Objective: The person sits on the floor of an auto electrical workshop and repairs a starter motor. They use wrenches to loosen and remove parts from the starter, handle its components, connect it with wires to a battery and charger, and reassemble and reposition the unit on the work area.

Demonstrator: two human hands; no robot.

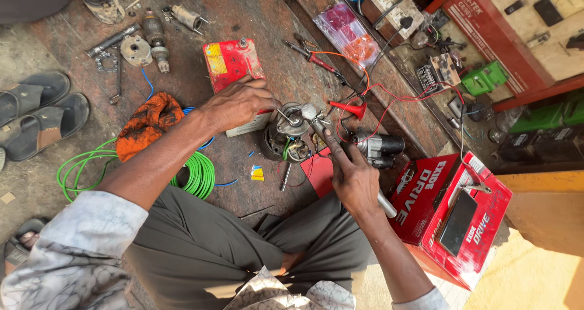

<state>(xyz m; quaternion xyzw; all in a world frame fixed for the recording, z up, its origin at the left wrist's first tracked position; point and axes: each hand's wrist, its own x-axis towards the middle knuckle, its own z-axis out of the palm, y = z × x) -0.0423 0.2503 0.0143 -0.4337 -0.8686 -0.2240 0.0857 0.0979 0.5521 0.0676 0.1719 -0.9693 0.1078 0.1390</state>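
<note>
The floor (pixel 243 18) is dusty red-brown stone, and a person sits on it with many tools and parts all around.

The left hand (pixel 237 103) lies flat on top of a small red battery (pixel 230 63). Its fingers are spread a bit and press down on the battery's near end. The grip is open and flat, not wrapped around anything. Just to the right of this hand sits a round metal motor part (pixel 286 136), dark and greasy, standing on the floor.

The right hand (pixel 353 179) is closed around a long metal tool (pixel 316 124). The pointing finger lies along the tool. The tool's round head touches the top of the motor part, just in front of the hand. The tool's shiny handle end sticks out behind the hand.

Just past the right hand lies a small grey motor (pixel 380 146). A red clip (pixel 351 109) and thin red wires (pixel 395 100) are above it. To the right of that hand is a big red box (pixel 453 215).

Near the left arm there is an orange cloth (pixel 146 124) and a coil of green wire (pixel 198 173). Far to the left of it are two dark sandals (pixel 42 112). Far ahead of the left hand lie more metal parts (pixel 146 42). A pair of pliers (pixel 313 57) lies ahead too.
</note>
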